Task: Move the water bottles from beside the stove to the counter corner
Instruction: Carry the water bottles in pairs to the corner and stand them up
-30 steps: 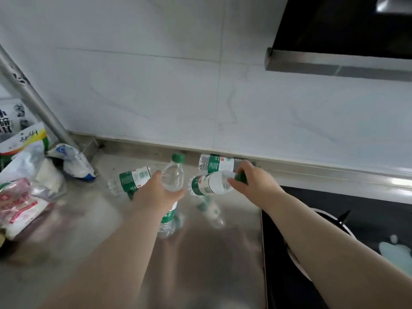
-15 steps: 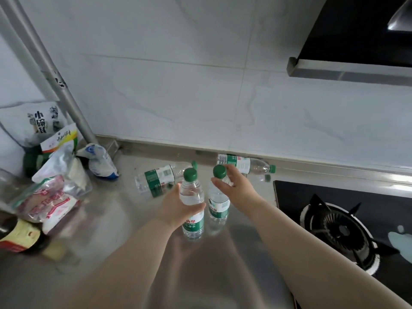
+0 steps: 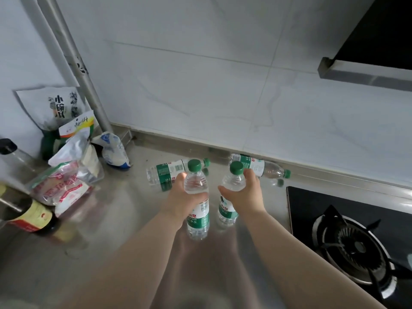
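My left hand (image 3: 180, 200) grips an upright clear water bottle with a green cap and green label (image 3: 197, 210). My right hand (image 3: 246, 196) is wrapped around a second upright bottle of the same kind (image 3: 229, 192), just right of the first. Both bottles are over the steel counter (image 3: 124, 224). Behind them two more bottles lie on their sides: one (image 3: 168, 172) behind my left hand, the other (image 3: 265, 168) against the wall ledge behind my right hand, close to the stove.
A black gas stove (image 3: 354, 237) with a burner fills the right. The left corner holds food bags (image 3: 64, 186), a small white-blue bag (image 3: 114, 153), a dark sauce bottle (image 3: 33, 217) and a slanting metal pipe (image 3: 73, 61). A range hood (image 3: 367, 72) hangs upper right.
My right hand has turned its bottle from lying to upright. Both held bottles now stand side by side, and the view has swung left, showing more of the corner.
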